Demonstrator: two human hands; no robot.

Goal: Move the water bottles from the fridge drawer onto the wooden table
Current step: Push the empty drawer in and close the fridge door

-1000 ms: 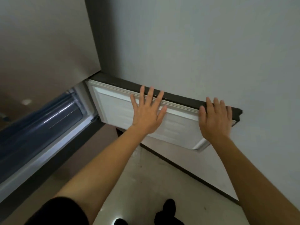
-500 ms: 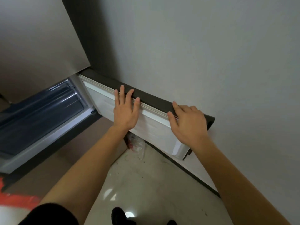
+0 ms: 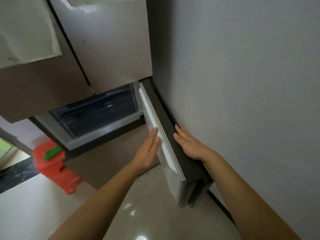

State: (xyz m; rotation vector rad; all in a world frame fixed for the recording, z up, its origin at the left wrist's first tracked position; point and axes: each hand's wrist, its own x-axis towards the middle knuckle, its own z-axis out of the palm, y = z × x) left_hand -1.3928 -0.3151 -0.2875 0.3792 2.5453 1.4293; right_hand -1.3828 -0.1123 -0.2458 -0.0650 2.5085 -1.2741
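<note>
The lower fridge door (image 3: 171, 149) stands swung wide open against the grey wall, seen edge-on with its white inner lining and dark outer face. My left hand (image 3: 149, 149) lies flat with straight fingers on the white inner side. My right hand (image 3: 188, 144) rests flat on the dark outer edge, between door and wall. Inside the opened compartment sits a dark translucent fridge drawer (image 3: 97, 113), pushed in. No water bottles show, and no wooden table is in view.
The closed upper fridge doors (image 3: 103, 42) fill the top left. A red plastic stool (image 3: 55, 167) with a green object on it stands on the glossy tile floor at the left. The grey wall (image 3: 242, 84) runs close along the right.
The view swung left and the door now appears edge-on. My left hand stays on its inner side; my right hand moved from its top edge to its outer face.
</note>
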